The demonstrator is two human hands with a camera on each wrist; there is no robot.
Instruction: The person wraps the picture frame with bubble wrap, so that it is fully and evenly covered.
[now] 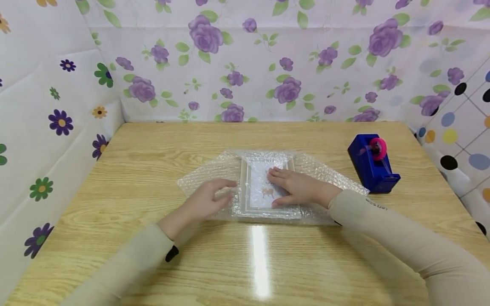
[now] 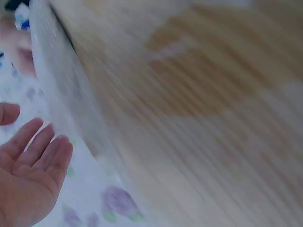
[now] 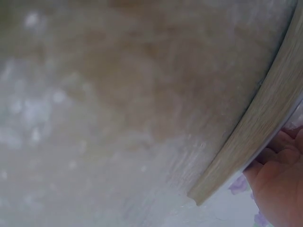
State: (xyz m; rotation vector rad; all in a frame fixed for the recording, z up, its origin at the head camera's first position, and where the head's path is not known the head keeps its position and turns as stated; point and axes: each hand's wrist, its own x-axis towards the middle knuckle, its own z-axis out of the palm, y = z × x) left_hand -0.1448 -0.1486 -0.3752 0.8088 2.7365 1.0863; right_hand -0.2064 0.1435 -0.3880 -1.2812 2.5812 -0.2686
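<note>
A picture frame with a pale border lies in the middle of the table on a sheet of bubble wrap, with clear wrap over its face as well. My right hand rests on the frame's right half, fingers spread across the wrapped picture. Left of the frame, my left hand hovers with fingers loosely stretched toward its edge, holding nothing. In the left wrist view that left hand has its palm turned up beside the wrap. The right wrist view shows the frame's wood-grained edge close to my right hand.
A blue tape dispenser with a pink-cored roll stands on the right of the wooden table. The wrap's pointed sides reach out left and right, the right one close to the dispenser. Flowered cloth hangs behind the table.
</note>
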